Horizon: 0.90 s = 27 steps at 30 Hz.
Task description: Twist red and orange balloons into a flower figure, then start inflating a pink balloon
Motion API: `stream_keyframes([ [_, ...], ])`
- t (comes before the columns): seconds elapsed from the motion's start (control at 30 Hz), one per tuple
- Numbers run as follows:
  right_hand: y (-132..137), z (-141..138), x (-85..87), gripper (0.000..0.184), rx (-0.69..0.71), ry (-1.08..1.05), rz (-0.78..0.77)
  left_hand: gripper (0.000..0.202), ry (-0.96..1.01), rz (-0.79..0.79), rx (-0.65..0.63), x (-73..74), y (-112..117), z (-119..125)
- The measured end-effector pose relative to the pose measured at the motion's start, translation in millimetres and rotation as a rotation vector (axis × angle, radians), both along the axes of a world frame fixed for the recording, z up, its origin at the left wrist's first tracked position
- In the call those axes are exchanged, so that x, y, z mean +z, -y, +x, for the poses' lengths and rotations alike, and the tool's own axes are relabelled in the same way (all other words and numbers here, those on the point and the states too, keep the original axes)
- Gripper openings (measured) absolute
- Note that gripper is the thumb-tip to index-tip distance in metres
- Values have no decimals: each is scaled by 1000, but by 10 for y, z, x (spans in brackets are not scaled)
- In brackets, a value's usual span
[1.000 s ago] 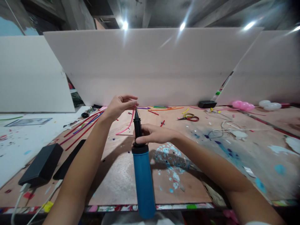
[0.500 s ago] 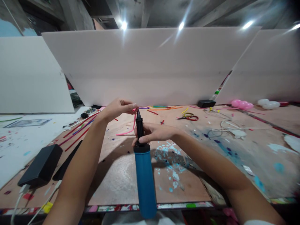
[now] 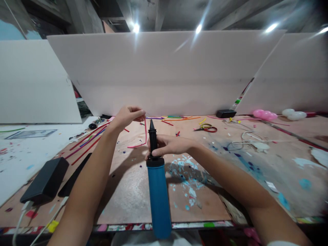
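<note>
My left hand (image 3: 130, 115) pinches the upper end of a long, uninflated pink balloon (image 3: 146, 131). The balloon hangs down and its lower part lies bent along the table. My right hand (image 3: 167, 145) is wrapped round the black neck of a blue hand pump (image 3: 159, 198), which stands upright at the table's near edge. The pump's pointed black nozzle (image 3: 151, 125) is bare, a little to the right of the balloon and apart from it. Some of my right fingers are hidden behind the neck.
Scissors (image 3: 205, 127) lie beyond my right hand, near a black box (image 3: 226, 113). Red and purple uninflated balloons (image 3: 85, 138) lie at the left by a black power adapter (image 3: 44, 180). Inflated pink (image 3: 264, 114) and white balloons (image 3: 294, 114) rest far right. A white panel (image 3: 164, 71) stands behind.
My left hand has moved slightly left and up, away from the nozzle tip, taking the pink balloon with it. My right hand and the pump have stayed in place.
</note>
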State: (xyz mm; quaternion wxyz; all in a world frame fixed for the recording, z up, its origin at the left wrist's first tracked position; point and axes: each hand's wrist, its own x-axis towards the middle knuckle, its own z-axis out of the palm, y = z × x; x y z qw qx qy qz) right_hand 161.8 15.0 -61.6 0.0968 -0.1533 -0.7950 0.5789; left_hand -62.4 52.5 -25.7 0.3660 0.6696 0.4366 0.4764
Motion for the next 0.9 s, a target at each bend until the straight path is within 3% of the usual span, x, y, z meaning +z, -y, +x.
stream_keyframes([
  [0.1,-11,-9,-19,44,43,-35,-21,24,36,19,220,-195,-248,-138],
  [0.2,-30,-14,-44,46,25,-10,-14,29,-85,-6,447,-404,-473,-345],
  [0.33,-53,-15,-68,50,-18,25,27,42,-101,-95,501,-517,-562,-537],
  [0.43,-60,-18,-77,52,-20,22,44,42,-21,-149,450,-437,-476,-536],
  [0.53,-55,-26,-84,50,-4,-6,63,30,99,-124,293,-268,-307,-429],
  [0.63,-40,-35,-88,50,1,-36,55,34,146,-30,130,-87,-106,-257],
  [0.77,-16,-40,-87,49,-19,-55,15,43,149,44,8,70,112,-11],
  [0.9,-1,-42,-60,48,-19,-43,22,46,83,53,-52,128,239,158],
])
